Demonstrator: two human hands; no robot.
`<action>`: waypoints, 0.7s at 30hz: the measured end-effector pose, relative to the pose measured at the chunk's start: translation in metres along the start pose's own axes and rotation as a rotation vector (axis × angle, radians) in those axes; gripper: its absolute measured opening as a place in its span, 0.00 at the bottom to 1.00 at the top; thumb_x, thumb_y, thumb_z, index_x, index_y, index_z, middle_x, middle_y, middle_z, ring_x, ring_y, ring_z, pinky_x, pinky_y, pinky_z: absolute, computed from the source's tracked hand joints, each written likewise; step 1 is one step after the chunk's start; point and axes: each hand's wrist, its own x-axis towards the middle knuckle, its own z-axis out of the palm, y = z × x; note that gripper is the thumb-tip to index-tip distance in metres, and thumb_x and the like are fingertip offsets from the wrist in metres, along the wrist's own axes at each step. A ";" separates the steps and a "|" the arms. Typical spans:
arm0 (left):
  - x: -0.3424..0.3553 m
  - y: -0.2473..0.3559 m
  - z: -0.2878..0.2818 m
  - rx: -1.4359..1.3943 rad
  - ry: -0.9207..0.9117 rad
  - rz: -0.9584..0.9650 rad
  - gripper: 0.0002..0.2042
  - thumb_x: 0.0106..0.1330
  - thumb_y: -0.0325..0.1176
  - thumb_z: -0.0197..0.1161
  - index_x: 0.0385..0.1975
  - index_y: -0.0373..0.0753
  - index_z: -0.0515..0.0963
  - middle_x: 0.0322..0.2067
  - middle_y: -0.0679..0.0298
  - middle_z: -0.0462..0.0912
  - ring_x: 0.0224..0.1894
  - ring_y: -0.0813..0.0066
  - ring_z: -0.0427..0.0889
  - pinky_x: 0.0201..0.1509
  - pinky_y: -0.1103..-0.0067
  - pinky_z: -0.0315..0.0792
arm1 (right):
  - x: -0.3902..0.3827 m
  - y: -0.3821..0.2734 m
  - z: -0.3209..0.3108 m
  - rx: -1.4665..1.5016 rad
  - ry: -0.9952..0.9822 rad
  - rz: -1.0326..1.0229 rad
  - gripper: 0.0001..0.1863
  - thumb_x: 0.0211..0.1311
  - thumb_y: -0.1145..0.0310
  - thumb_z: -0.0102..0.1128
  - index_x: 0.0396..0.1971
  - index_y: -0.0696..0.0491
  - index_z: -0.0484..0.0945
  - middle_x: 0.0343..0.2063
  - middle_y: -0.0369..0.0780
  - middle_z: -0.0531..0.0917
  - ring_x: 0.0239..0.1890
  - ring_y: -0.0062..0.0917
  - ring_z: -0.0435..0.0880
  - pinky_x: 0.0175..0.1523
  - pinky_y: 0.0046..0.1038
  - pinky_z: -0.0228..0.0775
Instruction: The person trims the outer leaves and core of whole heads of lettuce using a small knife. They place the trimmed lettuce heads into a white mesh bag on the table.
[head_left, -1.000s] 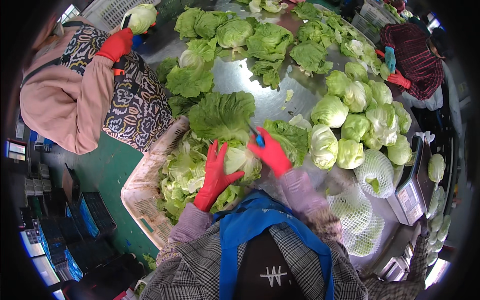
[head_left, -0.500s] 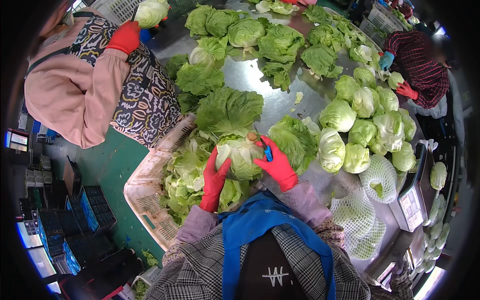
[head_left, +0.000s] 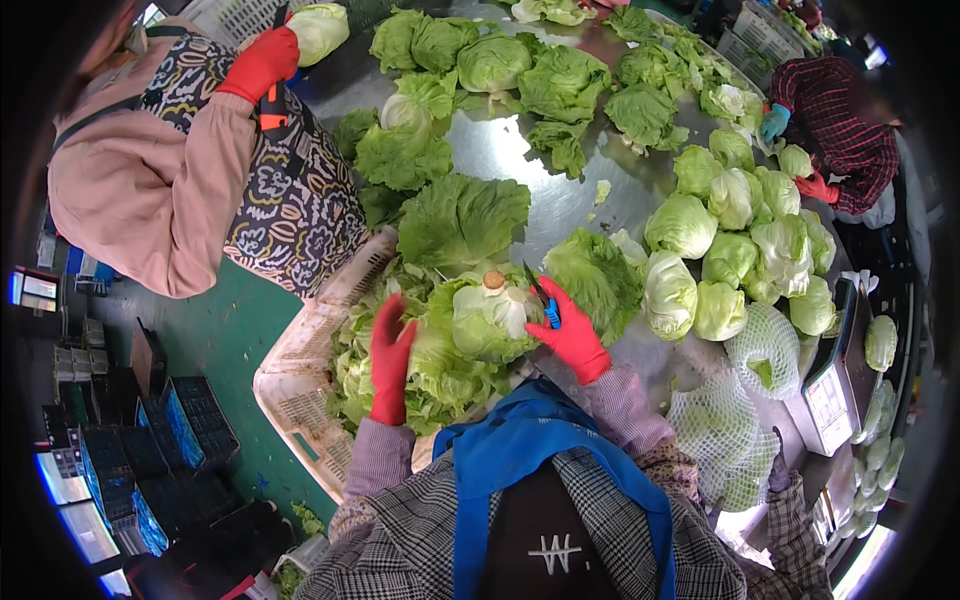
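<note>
Risk of a nicked glove: knife [head_left: 537, 296] blade close by the stem, left hand [head_left: 388, 358] just beside the lettuce head [head_left: 485, 318]. Left fingers [head_left: 396, 322] loosely curled, cupping outer leaves, wrist low. Right hand [head_left: 570, 332] closed on the knife handle, tip angled toward the cut stem. Lettuce head stem-up above the crate [head_left: 300, 372] of trimmings, at the worktop [head_left: 560, 200] edge.

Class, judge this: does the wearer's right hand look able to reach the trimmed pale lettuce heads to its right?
Probably yes: the right hand, gripping a blue-handled knife, sits beside the trimmed heads, with only a loose leaf between.
</note>
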 end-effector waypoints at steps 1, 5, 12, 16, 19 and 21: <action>0.003 0.038 0.020 0.115 -0.167 0.057 0.33 0.51 0.35 0.69 0.58 0.37 0.65 0.57 0.51 0.67 0.60 0.60 0.66 0.61 0.70 0.62 | -0.001 -0.003 0.000 -0.036 0.005 -0.019 0.38 0.48 0.74 0.67 0.61 0.51 0.61 0.51 0.37 0.76 0.29 0.18 0.73 0.39 0.22 0.69; 0.006 0.048 0.078 0.458 -0.296 0.343 0.42 0.40 0.42 0.75 0.59 0.38 0.63 0.61 0.48 0.59 0.64 0.51 0.58 0.64 0.64 0.57 | -0.011 -0.005 0.003 -0.245 0.028 -0.210 0.34 0.55 0.62 0.61 0.61 0.51 0.60 0.47 0.47 0.76 0.46 0.41 0.77 0.47 0.33 0.71; -0.005 0.044 0.096 0.581 -0.244 0.372 0.46 0.34 0.47 0.75 0.59 0.39 0.63 0.60 0.46 0.60 0.63 0.43 0.55 0.63 0.60 0.58 | -0.055 -0.011 -0.006 -0.406 -0.068 0.042 0.32 0.60 0.56 0.55 0.60 0.56 0.59 0.31 0.53 0.79 0.30 0.45 0.80 0.34 0.39 0.72; -0.007 0.044 0.096 0.611 -0.262 0.392 0.45 0.35 0.46 0.75 0.58 0.39 0.64 0.59 0.47 0.62 0.62 0.43 0.56 0.62 0.60 0.58 | -0.053 -0.003 -0.003 -0.430 -0.032 0.038 0.32 0.60 0.54 0.54 0.58 0.59 0.59 0.31 0.54 0.79 0.27 0.46 0.80 0.31 0.40 0.72; -0.007 0.044 0.096 0.602 -0.268 0.390 0.44 0.36 0.46 0.75 0.58 0.39 0.65 0.58 0.47 0.63 0.62 0.42 0.57 0.62 0.59 0.58 | -0.037 0.003 0.006 -0.505 -0.019 0.044 0.33 0.60 0.53 0.54 0.59 0.59 0.59 0.29 0.53 0.80 0.27 0.47 0.79 0.30 0.40 0.72; -0.003 0.038 0.094 0.539 -0.258 0.377 0.43 0.36 0.45 0.75 0.57 0.39 0.65 0.58 0.47 0.63 0.62 0.42 0.57 0.62 0.58 0.58 | -0.029 0.007 0.005 -0.567 -0.001 0.014 0.34 0.60 0.52 0.54 0.59 0.57 0.58 0.29 0.53 0.80 0.26 0.47 0.79 0.29 0.41 0.71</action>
